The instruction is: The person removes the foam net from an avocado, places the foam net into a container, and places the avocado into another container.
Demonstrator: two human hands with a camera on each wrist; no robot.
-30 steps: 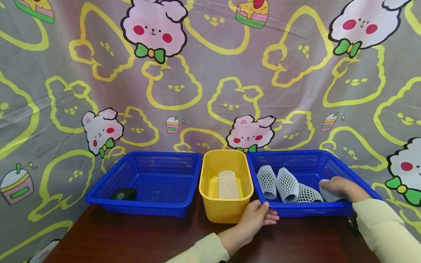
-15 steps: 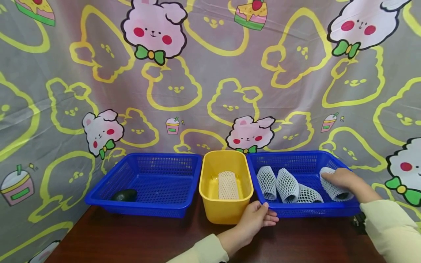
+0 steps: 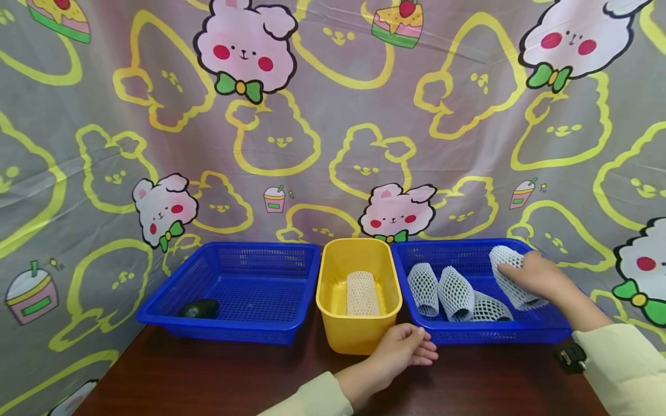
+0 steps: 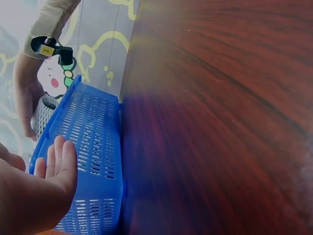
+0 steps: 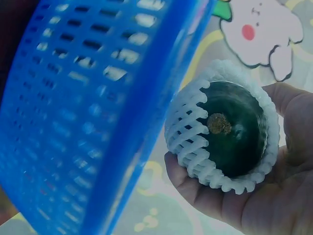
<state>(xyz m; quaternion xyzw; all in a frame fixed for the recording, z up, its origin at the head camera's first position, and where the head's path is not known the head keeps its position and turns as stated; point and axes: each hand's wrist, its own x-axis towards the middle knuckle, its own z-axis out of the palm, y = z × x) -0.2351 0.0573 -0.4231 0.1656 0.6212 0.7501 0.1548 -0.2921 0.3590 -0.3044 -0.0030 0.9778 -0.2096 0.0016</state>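
My right hand (image 3: 541, 278) grips an avocado in a white foam net (image 3: 514, 293), tilted over the right blue basket (image 3: 484, 333). In the right wrist view the dark green stem end of the avocado (image 5: 239, 132) shows inside the net's open end, with fingers and thumb round it. Several more foam-netted pieces (image 3: 454, 293) lie along the front of that basket. My left hand (image 3: 399, 351) is just before the basket's front left corner, fingers loosely bent and holding nothing. In the left wrist view its fingers overlap the basket's side (image 4: 90, 142).
A yellow bin (image 3: 359, 335) stands between the two baskets with a cream foam net (image 3: 362, 293) inside. The left blue basket (image 3: 234, 331) holds a bare avocado (image 3: 199, 309). A printed curtain (image 3: 322, 133) hangs behind the dark wooden table (image 3: 234, 375).
My right hand has lifted the netted avocado from the basket's front right, up and slightly left. The left hand has drawn back slightly from the basket's corner rim.
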